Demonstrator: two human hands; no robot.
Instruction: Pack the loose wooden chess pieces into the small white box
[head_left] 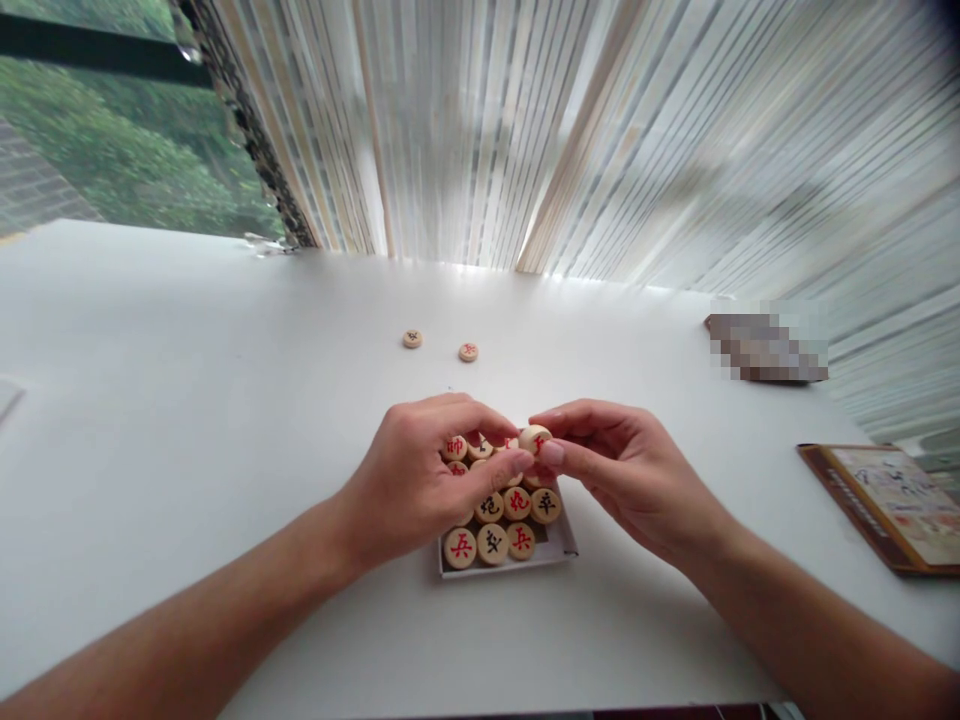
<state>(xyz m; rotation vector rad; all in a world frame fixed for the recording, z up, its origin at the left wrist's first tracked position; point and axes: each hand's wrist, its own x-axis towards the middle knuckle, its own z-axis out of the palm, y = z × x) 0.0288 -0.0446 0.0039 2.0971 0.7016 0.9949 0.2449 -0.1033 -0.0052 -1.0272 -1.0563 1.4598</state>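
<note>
Above a shallow open box (559, 550), my right hand (630, 465) pinches a round wooden Chinese chess piece (535, 440) between thumb and fingers. It is tilted, with part of a red character showing. My left hand (427, 465) closes on its left edge with thumb and index finger. Rows of similar pieces lie in the box, with red or black characters, including a black-marked piece (493, 544) and a red-marked piece (460, 548) in the front row. My left hand hides some of the pieces at the left and back.
Two loose pieces, one black-marked (412, 339) and one red-marked (469, 352), lie on the white table (187, 400) beyond the box. A brown-edged box (885, 510) lies at the right, with a blurred-out object (769, 347) behind it. Striped curtains (480, 130) hang along the far edge.
</note>
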